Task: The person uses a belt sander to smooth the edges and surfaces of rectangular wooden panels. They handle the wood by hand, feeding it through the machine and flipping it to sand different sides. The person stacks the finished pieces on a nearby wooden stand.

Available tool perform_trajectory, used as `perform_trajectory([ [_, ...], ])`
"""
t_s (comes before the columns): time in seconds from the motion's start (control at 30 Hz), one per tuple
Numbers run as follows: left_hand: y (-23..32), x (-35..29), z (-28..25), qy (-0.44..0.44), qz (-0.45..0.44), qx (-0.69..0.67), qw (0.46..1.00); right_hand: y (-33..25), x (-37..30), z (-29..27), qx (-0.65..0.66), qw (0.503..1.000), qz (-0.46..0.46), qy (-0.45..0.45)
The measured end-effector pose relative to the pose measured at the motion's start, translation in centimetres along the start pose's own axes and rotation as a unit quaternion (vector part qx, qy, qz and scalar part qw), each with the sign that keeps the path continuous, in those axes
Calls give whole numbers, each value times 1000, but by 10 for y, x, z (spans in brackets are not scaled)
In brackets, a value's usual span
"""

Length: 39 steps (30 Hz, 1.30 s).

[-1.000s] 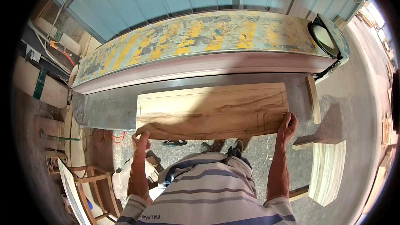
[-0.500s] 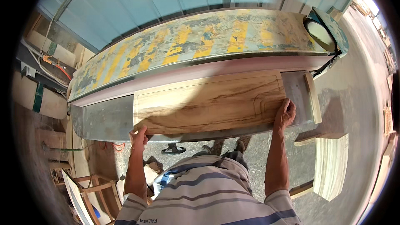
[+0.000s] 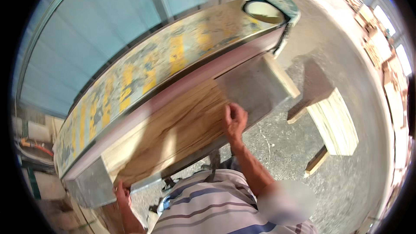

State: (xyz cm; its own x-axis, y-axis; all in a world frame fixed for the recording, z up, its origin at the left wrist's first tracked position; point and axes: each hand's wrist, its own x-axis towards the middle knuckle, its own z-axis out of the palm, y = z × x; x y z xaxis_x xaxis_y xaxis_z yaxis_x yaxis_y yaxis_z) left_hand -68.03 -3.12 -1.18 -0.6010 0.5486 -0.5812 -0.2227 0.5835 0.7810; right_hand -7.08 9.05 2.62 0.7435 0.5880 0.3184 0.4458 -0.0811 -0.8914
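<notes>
- My left hand [image 3: 122, 190] is at the wooden board's near left corner, thumb and fingers seeming to pinch the edge; the board stretches ahead of it and to its right.
- The wooden board [image 3: 169, 132] lies on the grey metal table [image 3: 89, 186], its long axis slanting from lower left to upper right, in line with the pink band [image 3: 162, 104]. Its far long edge runs right beside that band; I cannot tell whether they touch.
- My right hand [image 3: 236, 121] is curled at the board's right end, so the board lies to its left. Both hands are at the board, neither clearly nearer. Blur hides whether these fingers pinch it or only rest there.
- Further right, bare table, then a wooden strip [image 3: 281, 78] across its end, and the pale stacked boards [image 3: 334, 123] well apart on the floor.
- A second ago a strip of table showed between board and band; now that gap has closed. My view has also turned, tilting the whole machine.
</notes>
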Motion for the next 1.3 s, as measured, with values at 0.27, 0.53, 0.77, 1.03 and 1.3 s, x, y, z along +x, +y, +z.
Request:
perform_trajectory([
  [0.27,2,26,-24,96,-37,85,991,-27,-18,5,-49,997,46,-24],
  [0.53,7,-55,67,122,67,130,982,-9,39,-13,-76,989,116,46],
  [0.77,-7,-89,125,66,36,81,994,48,103,-28,-56,991,79,88],
  [1.03,14,-155,197,9,29,85,996,59,154,-54,66,991,112,32],
  [1.3,-12,-73,105,-12,-5,119,993,51,103,-32,169,979,108,-42],
])
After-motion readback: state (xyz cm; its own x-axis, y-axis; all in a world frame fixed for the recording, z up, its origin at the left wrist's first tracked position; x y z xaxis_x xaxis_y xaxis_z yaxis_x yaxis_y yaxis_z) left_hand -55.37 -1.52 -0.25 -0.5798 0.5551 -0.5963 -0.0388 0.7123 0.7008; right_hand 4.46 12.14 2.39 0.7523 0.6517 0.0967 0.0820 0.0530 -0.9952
